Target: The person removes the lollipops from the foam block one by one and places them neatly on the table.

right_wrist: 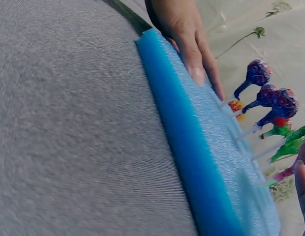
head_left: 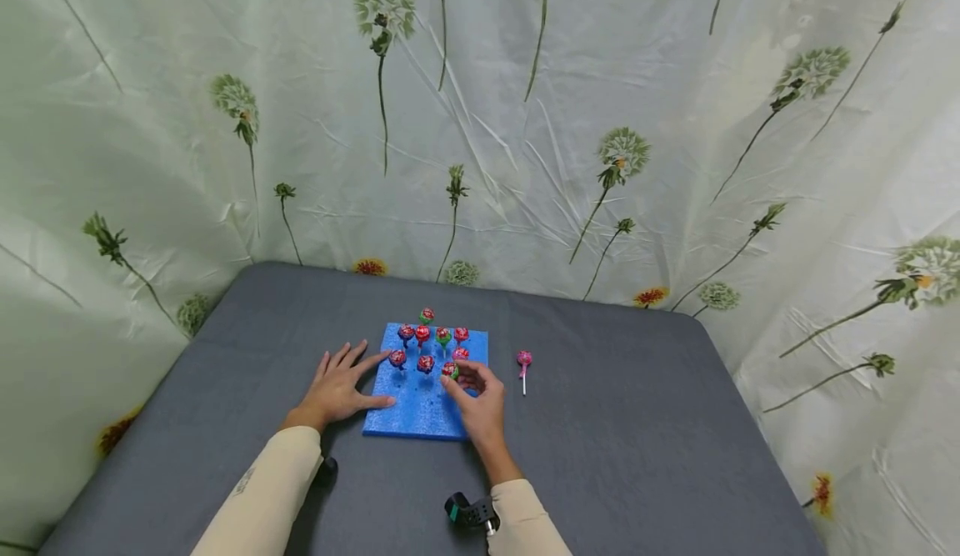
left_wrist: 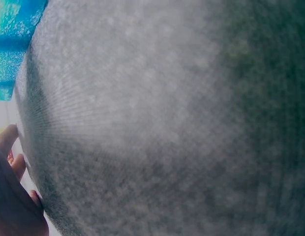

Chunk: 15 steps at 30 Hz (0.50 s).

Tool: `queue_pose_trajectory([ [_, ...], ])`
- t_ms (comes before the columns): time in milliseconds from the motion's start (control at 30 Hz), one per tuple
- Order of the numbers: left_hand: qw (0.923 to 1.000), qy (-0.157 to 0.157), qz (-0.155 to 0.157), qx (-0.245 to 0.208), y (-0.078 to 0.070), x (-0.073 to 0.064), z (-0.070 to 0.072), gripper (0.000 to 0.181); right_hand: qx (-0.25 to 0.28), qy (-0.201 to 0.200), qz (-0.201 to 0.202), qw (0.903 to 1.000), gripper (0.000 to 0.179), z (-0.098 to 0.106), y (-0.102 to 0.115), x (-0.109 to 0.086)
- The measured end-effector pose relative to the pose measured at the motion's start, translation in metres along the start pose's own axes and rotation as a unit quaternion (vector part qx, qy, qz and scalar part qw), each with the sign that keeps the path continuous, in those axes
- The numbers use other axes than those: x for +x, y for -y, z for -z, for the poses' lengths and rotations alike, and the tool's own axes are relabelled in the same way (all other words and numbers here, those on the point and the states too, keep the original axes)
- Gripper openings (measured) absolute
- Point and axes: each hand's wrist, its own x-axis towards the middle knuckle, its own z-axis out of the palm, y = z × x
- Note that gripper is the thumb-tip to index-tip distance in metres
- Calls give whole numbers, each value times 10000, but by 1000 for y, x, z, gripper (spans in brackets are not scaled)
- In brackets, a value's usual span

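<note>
Counting one green-wrapped lollipop [head_left: 450,370] over the right half of one blue board [head_left: 412,418]: head up, stick down, long axis near upright. Right hand [head_left: 484,406] pinches it, thumb against fingers. We count eight other lollipops [head_left: 426,364] standing on the board, heads up. Left hand [head_left: 337,389] spread at its left edge. Beyond, one pink lollipop [head_left: 524,358] lies on the grey worktop [head_left: 637,423], stick toward the person.
</note>
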Motion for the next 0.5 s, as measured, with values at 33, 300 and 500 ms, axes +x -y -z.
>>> queue_pose_trajectory([
  [33, 10000, 4, -9, -10, 0, 0, 1, 93, 0, -19, 83, 10000, 28, 1, 1, 1],
  [300, 10000, 38, -16, -14, -1, 0, 2, 94, -41, -207, 210, 9996, 27, 10, 1, 4],
  [500, 10000, 37, -22, -4, -2, -1, 2, 93, -171, -281, 210, 9992, 28, 22, 2, 7],
])
